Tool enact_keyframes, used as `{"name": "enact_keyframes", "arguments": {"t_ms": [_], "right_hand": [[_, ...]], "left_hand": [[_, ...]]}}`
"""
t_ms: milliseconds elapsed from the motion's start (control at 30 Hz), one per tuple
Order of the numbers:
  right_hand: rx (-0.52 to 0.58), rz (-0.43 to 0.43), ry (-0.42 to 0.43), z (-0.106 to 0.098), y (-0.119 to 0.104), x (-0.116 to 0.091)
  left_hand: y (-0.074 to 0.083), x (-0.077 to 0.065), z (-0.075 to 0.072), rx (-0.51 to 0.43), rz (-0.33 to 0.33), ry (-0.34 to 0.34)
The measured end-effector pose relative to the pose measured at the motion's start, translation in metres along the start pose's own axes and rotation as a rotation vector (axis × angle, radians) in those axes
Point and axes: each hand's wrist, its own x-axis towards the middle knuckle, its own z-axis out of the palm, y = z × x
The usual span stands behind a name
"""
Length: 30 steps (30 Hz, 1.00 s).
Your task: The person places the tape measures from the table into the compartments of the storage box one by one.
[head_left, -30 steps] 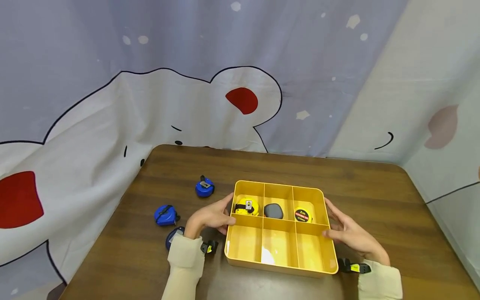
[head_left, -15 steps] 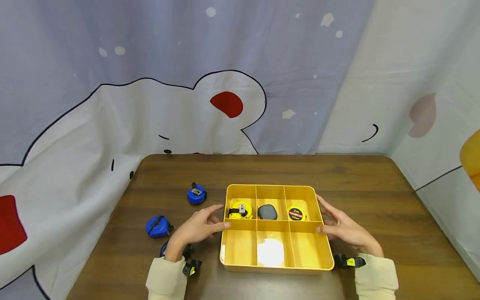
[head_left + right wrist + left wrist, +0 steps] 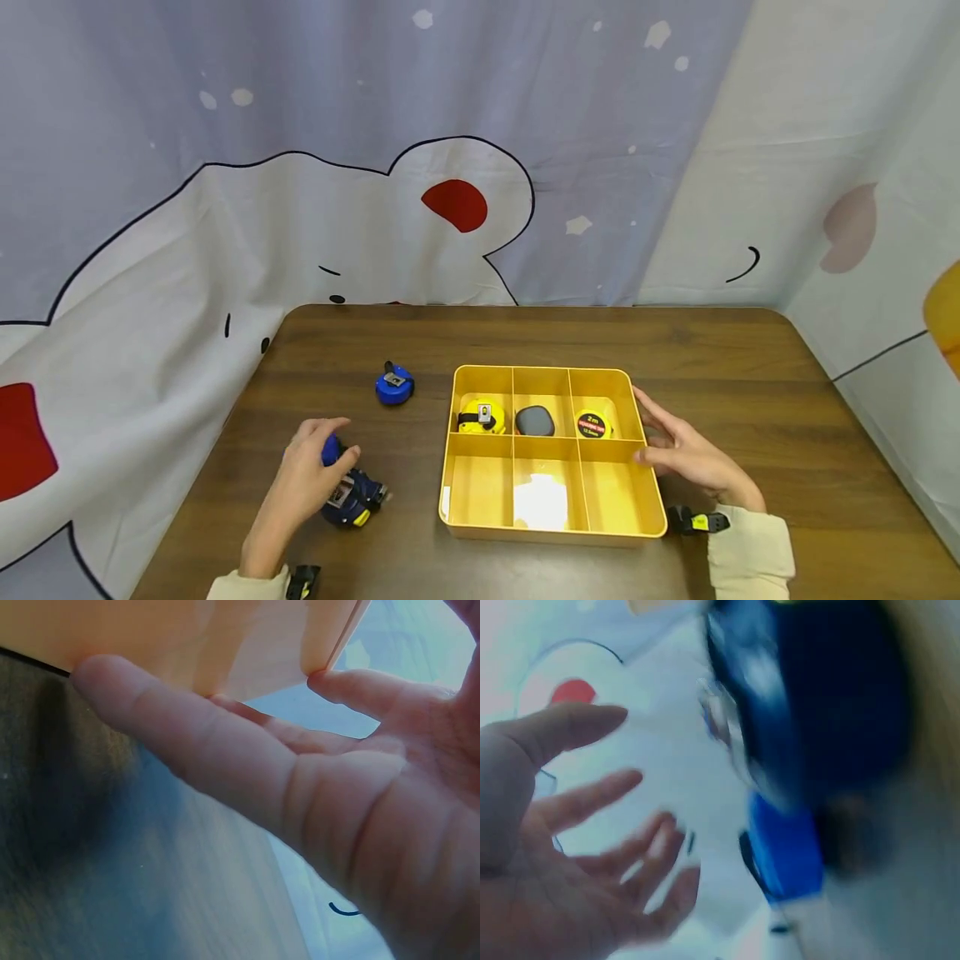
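Note:
My left hand is beside a dark blue tape measure, fingers loosely bent and apart from it. In the left wrist view a blurred dark tape measure looms close, a gap between it and the spread fingers. Partly hidden behind that hand lies a bright blue tape measure. My right hand rests on the right side of a yellow divided box, thumb at its rim. Straight fingers touch the box's outer wall in the right wrist view.
The box's back row holds a yellow tape measure, a dark grey rounded piece and a yellow tape measure with a round black label. Another blue tape measure lies farther back on the brown table. A patterned curtain hangs behind.
My left hand has let go of the box's left side and moved left to the blue tape measures. The right hand keeps its place on the box.

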Motion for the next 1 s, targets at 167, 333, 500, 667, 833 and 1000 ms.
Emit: {"name": "enact_keyframes", "arguments": {"t_ms": [167,333,500,667,833,1000], "right_hand": [[-0.019,0.024,0.017,-0.001,0.002,0.0],[-0.016,0.026,0.014,-0.002,0.003,0.001],[-0.011,0.013,0.008,0.0,0.004,0.002],[-0.003,0.01,-0.008,0.003,0.004,0.004],[-0.005,0.006,0.002,0.003,0.003,0.004],[0.004,0.002,-0.011,0.0,0.003,0.003]], "left_hand": [[-0.023,0.001,-0.004,0.083,-0.141,-0.012],[-0.036,0.009,-0.003,0.113,-0.211,-0.127],[-0.044,0.015,0.001,0.123,-0.195,-0.188],[-0.048,0.02,0.005,0.173,-0.188,-0.211],[-0.045,0.026,0.006,0.202,-0.174,-0.171],[-0.041,0.03,0.008,0.163,-0.233,-0.143]]}}
